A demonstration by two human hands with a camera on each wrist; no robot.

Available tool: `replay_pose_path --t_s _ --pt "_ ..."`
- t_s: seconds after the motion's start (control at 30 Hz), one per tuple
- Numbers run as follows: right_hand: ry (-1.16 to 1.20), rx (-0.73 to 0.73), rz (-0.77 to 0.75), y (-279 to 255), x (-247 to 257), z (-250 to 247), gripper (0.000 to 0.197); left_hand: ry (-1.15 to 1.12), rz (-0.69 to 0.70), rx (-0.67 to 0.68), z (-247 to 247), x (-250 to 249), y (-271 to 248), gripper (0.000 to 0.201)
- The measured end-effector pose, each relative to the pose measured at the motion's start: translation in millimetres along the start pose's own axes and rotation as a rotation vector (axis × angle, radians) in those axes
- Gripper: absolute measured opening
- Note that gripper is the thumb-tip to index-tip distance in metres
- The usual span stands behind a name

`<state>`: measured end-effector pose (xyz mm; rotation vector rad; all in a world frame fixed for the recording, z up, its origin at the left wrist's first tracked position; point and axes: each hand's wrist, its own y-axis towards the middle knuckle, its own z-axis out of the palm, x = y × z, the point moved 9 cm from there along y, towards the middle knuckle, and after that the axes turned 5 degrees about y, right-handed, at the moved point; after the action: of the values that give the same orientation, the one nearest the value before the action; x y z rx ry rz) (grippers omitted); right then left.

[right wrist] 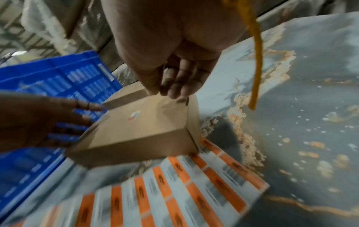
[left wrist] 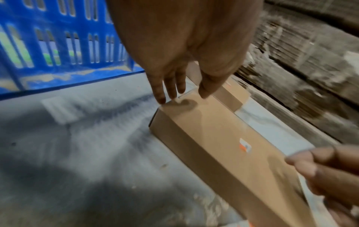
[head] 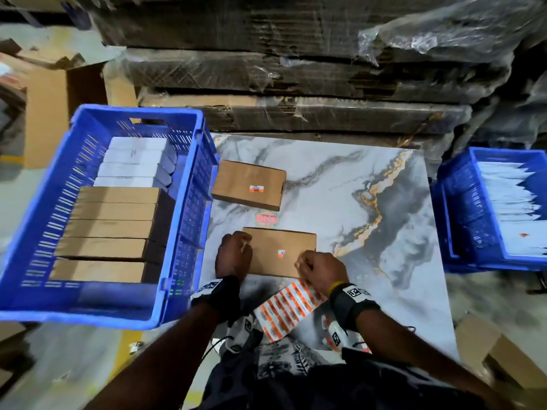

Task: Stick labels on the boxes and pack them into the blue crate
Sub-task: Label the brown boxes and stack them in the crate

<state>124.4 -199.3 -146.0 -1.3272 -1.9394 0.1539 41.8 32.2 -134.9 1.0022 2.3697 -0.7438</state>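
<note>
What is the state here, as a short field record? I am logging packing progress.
near box: brown box on marble table, small orange-white label on top
far box: brown box, also labelled, not yet packed
left hand: fingers straight at near box's left end
right hand: at its right end, grip unclear
label sheet: flat beside near box, toward the person
blue crate: left of table, holds brown and white boxes

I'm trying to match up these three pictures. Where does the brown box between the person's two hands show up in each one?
Head: the brown box lies low in the middle, on the marble top.
Left wrist: it runs from the centre to the lower right.
Right wrist: it sits in the centre.
Shared landmark: the small orange and white label on its top face.
</note>
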Motion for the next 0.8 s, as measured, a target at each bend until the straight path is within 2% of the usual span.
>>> replay_pose_path --t_s 0.03,0.07,0.17,0.23,0.3,0.37,0.47,0.53,0.6,0.73,0.8 --pt "-0.009 0.01 0.042 -5 -8 4 0.023 0.02 0.018 0.041 4 -6 -5 0.019" --pt "0.007 0.008 0.084 -9 -16 8 0.027 0.03 0.03 0.138 15 -11 -12 0.014" --pt "0.066 0.009 0.129 -15 -28 18 0.028 0.191 0.074 0.487 57 -18 -39 0.011" --pt "0.049 0.076 0.083 -17 -21 29 0.024 0.335 0.142 0.545 70 -22 -49 0.017" --pt "-0.005 0.139 0.037 -18 -13 36 0.02 0.361 0.17 0.564 78 -27 -55 0.025" --pt "0.008 0.139 0.034 -16 -14 38 0.02 0.351 0.156 0.636 87 -28 -62 0.036" --pt "0.125 0.096 0.057 -14 -17 30 0.034 0.366 0.134 0.734 97 -25 -68 0.05" --pt "0.15 0.098 0.073 -13 -21 29 0.035 0.38 0.126 0.787 100 -24 -73 0.054" --pt "0.159 0.094 0.075 -14 -26 29 0.031 0.371 0.111 0.781 101 -20 -74 0.052" --pt "0.168 0.005 0.061 -15 -19 17 0.024 0.373 0.13 0.519 77 -29 -61 0.027" --pt "0.172 -0.05 0.031 -11 -6 8 0.022 0.387 0.126 0.447 67 -33 -53 0.02"
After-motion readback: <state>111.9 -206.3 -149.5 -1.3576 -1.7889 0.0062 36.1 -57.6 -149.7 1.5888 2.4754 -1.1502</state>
